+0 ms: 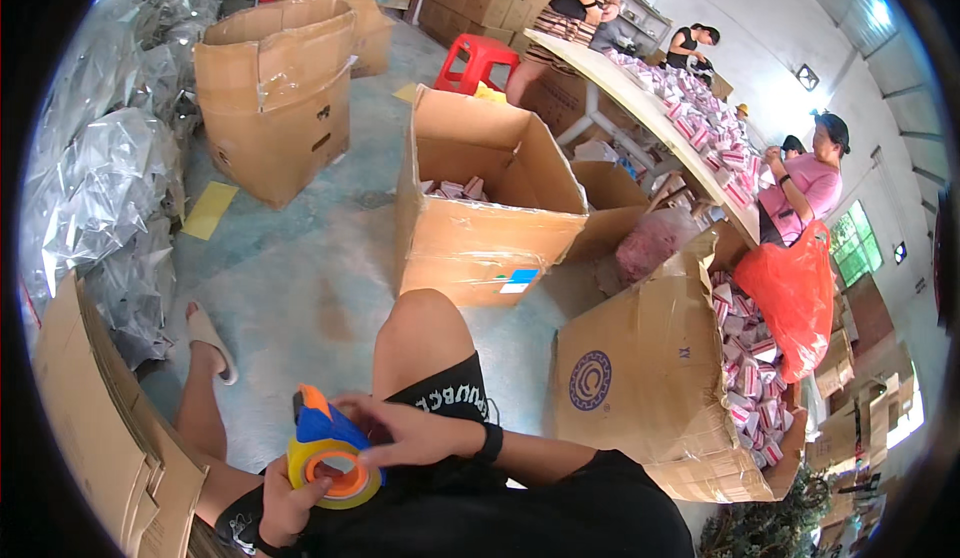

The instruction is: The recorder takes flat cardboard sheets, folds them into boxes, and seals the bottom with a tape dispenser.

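Note:
A tape dispenser (328,430) with a blue body and an orange tip is held over my lap. It carries a roll of yellow tape with an orange core. My left hand (287,506) grips the roll from below, its thumb at the core. From the right, my right hand (425,435) closes its fingers on the blue body and the roll's edge. Part of the dispenser is hidden behind those fingers.
Flattened cardboard (105,428) leans at left, below silvery plastic bags (115,188). An open carton (490,243) stands ahead. At right a large carton (640,368) holds many small white-and-pink packets under a red bag (795,293). Several people work around a packet-covered table (640,93).

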A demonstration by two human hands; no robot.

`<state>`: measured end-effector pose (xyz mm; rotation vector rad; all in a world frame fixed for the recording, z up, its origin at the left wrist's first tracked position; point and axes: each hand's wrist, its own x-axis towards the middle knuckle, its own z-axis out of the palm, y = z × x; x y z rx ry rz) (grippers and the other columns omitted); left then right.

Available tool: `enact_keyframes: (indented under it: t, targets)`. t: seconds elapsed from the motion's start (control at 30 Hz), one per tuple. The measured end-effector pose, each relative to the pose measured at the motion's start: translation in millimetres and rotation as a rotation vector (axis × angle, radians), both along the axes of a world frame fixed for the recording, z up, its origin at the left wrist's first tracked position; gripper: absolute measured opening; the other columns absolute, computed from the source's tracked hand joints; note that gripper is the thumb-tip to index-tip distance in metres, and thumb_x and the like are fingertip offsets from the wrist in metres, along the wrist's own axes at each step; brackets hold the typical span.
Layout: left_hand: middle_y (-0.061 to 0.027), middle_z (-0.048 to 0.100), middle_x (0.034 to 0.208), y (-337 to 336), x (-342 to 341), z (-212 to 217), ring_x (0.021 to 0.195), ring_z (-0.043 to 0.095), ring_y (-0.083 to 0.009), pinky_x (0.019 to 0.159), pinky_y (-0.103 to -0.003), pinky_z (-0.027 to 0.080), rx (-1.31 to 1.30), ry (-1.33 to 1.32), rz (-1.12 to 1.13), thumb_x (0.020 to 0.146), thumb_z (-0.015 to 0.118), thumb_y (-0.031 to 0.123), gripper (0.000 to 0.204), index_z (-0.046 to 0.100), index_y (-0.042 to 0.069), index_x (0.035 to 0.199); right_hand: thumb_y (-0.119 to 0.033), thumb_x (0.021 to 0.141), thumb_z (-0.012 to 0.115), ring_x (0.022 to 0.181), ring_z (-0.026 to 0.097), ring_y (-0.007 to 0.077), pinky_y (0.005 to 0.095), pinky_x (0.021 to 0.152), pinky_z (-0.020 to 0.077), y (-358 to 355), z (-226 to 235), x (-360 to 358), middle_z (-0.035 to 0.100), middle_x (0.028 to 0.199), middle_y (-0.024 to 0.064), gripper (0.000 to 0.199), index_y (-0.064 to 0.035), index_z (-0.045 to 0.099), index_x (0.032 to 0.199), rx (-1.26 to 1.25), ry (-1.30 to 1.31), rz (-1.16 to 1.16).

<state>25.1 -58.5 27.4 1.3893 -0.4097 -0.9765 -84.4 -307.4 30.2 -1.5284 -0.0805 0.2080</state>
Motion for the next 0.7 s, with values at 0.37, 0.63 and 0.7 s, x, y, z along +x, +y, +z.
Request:
enact_keyframes:
  t: [0.37,0.63,0.7]
  targets:
    - [-0.0084,0.064,0.097,101.1,91.7,-16.2,0.086,0.066,-0.0192,0.08,-0.033,0.053,-0.25,-0.22,0.66,0.09,0.069,0.025,0.039,0.057,0.0,0.117,-0.022,0.09,0.058,0.089,0.064,0.0277,0.042,0.077,0.0476,-63.2,-191.5,-243.7,0.068,0.092,0.0162,0.022,-0.0047,0.064,0.102,-1.013,0.625,0.082]
    - [-0.0052,0.06,0.092,139.5,127.5,-42.4,0.088,0.061,-0.0151,0.083,-0.031,0.048,-0.285,-0.135,0.725,0.094,0.064,0.028,0.032,0.057,0.004,0.114,-0.024,0.089,0.062,0.1,0.065,0.0241,0.0366,0.086,0.049,-55.4,-219.2,-286.7,0.07,0.101,0.0116,0.03,-0.0067,0.065,0.114,-0.915,0.767,0.28]
    - [-0.0056,0.061,0.093,140.6,125.3,-42.3,0.089,0.062,-0.0154,0.084,-0.031,0.048,-0.272,-0.102,0.742,0.094,0.064,0.029,0.033,0.058,0.003,0.114,-0.024,0.089,0.062,0.1,0.066,0.0236,0.0362,0.086,0.0492,-58.5,-215.4,-291.7,0.07,0.101,0.0112,0.031,-0.0067,0.065,0.114,-0.922,0.787,0.293]
